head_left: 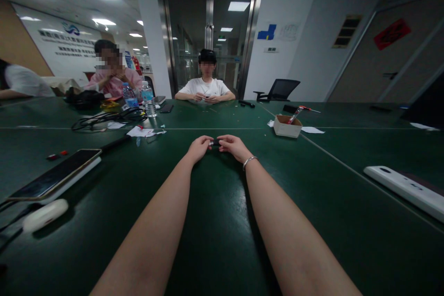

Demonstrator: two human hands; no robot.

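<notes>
My left hand [200, 149] and my right hand [236, 148] pinch a small dark object [215, 142] between them, over the green table [215, 194]. It looks light and stiff, perhaps slippery; I judge that fingertips at both ends suit it.

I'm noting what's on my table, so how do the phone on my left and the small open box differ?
The phone is thin and flat, while the box has upright walls. The phone shows a dark screen; the box is pale outside. The phone bears nothing on top, whereas the box has a slim red-and-silver item sticking out. Both are on the green table.
</notes>
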